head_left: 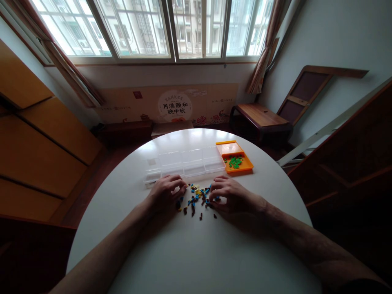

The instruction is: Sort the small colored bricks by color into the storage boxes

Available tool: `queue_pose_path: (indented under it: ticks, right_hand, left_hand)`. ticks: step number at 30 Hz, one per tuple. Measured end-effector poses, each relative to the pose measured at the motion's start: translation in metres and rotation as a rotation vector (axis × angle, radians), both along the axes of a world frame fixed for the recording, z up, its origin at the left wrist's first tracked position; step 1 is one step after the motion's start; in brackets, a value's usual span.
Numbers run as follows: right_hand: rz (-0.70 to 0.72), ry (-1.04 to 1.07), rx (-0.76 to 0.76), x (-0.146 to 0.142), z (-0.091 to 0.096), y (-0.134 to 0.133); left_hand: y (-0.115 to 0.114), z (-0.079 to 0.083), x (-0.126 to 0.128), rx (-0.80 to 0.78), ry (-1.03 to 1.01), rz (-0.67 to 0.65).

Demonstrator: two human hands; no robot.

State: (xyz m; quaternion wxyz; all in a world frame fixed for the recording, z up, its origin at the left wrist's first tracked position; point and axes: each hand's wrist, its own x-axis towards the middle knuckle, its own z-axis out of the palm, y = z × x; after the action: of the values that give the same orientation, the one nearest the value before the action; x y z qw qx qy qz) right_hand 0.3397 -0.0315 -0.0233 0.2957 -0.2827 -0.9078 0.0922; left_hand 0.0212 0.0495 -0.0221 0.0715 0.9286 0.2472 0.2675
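A loose pile of small building bricks (196, 199) in blue, yellow and dark brown lies on the white table between my hands. My left hand (167, 191) rests at the pile's left edge, thumb and fingertips drawn together in a pinch. Whatever is between them is too small to make out. At the right edge my right hand (229, 192) curls its fingers down among blue and brown bricks. Its thumb and forefinger come together, and the tips hide what they hold.
Behind my hands stands a clear plastic compartment box (192, 162). To its right, an orange tray (245, 166) holds several green bricks (235, 162). The round white table (202, 257) has a curved edge. Beyond it are a wooden chair (263, 115) and a window.
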Motion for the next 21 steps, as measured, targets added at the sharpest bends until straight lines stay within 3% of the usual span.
queue_pose_path:
  ticks: [6, 11, 17, 21]
  right_hand:
    - [-0.052, 0.074, 0.053, 0.004, 0.009, 0.002]
    - [-0.385, 0.234, 0.105, 0.036, 0.011, 0.016]
    - [-0.765, 0.313, 0.043, 0.087, -0.011, 0.042]
    - [-0.822, 0.345, 0.008, 0.097, -0.022, 0.049]
  left_hand:
    - [0.001, -0.001, -0.001, -0.001, -0.004, -0.003]
    - [0.0, 0.0, -0.001, -0.014, -0.001, -0.011]
    - [0.0, 0.001, 0.0, -0.012, 0.003, -0.004]
    - [0.0, 0.0, 0.0, -0.012, -0.011, -0.006]
